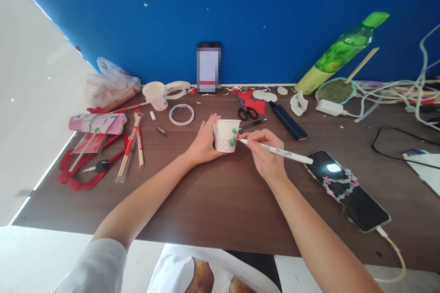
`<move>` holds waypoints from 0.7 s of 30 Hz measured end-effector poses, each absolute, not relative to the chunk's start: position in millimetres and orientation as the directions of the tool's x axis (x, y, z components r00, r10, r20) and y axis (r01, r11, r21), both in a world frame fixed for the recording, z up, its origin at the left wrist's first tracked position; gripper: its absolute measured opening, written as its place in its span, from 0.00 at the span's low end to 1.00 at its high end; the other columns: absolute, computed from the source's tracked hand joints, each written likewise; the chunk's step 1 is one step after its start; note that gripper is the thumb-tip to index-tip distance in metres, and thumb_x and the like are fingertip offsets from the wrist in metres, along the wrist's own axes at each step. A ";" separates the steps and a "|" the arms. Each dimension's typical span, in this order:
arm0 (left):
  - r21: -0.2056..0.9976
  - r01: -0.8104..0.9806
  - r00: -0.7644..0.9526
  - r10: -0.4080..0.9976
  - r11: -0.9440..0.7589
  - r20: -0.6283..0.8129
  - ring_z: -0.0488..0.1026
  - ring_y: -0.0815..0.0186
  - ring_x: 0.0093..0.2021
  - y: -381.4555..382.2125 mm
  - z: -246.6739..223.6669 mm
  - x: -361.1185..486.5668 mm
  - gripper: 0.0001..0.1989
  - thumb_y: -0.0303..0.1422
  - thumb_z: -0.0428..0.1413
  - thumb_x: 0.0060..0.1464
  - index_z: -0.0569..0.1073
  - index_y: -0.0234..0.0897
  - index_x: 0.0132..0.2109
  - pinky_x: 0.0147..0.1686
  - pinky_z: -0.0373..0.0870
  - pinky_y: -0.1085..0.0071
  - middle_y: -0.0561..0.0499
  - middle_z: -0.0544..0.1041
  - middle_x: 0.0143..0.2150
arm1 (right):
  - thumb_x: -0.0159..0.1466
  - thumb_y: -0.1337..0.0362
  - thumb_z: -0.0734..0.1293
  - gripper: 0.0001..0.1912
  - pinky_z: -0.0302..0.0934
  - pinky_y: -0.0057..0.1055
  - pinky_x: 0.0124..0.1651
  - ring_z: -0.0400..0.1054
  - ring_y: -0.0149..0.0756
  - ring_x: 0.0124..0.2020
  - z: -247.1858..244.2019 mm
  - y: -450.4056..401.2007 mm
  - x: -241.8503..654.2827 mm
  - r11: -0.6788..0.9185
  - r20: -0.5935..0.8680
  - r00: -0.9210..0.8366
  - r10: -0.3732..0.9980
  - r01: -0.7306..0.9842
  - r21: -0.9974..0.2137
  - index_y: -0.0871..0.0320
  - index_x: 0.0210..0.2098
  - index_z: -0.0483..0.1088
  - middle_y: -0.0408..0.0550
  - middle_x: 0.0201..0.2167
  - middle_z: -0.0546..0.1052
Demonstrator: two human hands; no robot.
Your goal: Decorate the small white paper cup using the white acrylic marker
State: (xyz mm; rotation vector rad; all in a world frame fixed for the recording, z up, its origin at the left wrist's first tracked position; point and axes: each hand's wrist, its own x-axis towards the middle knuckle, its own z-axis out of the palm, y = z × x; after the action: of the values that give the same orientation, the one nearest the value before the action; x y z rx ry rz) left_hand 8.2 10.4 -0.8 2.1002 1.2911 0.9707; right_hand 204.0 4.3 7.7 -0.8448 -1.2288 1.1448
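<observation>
A white paper cup (226, 133) with a pink scale-like pattern and green marks stands upright near the middle of the brown table (220, 201). My left hand (205, 141) wraps round the cup's left side. In my right hand (266, 152) is a white acrylic marker (287, 152), pinched near its tip. The pink tip is at the cup's right side, close to the green marks; whether it touches the surface cannot be made out. A black pen (252, 125) lies just behind my right hand.
Behind are scissors (246, 109), a tape roll (181, 114), a second cup (156, 95) and a propped phone (208, 67). To the right lie a dark blue tube (288, 121), a charging phone (354, 197) and a leaning bottle (340, 55). Chopsticks (129, 149) and red ribbon (80, 185) lie left.
</observation>
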 end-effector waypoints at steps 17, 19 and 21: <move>0.649 0.556 0.324 0.855 -0.519 0.406 0.45 0.42 0.71 8.7 0.1 7.9 0.61 0.58 0.62 0.40 0.35 0.42 0.69 0.67 0.43 0.42 0.33 0.46 0.71 | 0.56 0.65 0.71 0.04 0.69 0.41 0.46 0.76 0.39 0.37 24.2 -6.2 198.2 0.360 0.361 -0.033 0.932 -0.044 -0.932 0.54 0.26 0.71 0.45 0.30 0.79; 0.650 0.553 0.330 0.853 -0.521 0.404 0.43 0.42 0.72 7.6 1.0 7.7 0.61 0.59 0.62 0.41 0.33 0.43 0.69 0.67 0.42 0.41 0.33 0.44 0.71 | 0.56 0.65 0.71 0.05 0.69 0.42 0.47 0.76 0.39 0.38 25.3 -6.6 198.2 0.380 0.381 -0.011 0.925 -0.052 -0.924 0.54 0.27 0.71 0.45 0.30 0.80; 0.655 0.552 0.330 0.856 -0.516 0.397 0.43 0.42 0.72 6.4 1.9 7.5 0.60 0.58 0.61 0.41 0.33 0.44 0.68 0.66 0.42 0.41 0.33 0.44 0.71 | 0.56 0.65 0.72 0.05 0.69 0.43 0.49 0.76 0.39 0.38 27.6 -8.1 197.8 0.394 0.395 -0.010 0.919 -0.042 -0.918 0.54 0.27 0.71 0.45 0.30 0.80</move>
State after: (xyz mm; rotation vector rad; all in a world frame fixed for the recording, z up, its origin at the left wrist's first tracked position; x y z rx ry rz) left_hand 7.5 6.4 1.9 2.1971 1.2432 1.0270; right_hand 197.8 -8.1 27.6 -0.8699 -1.3590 0.9370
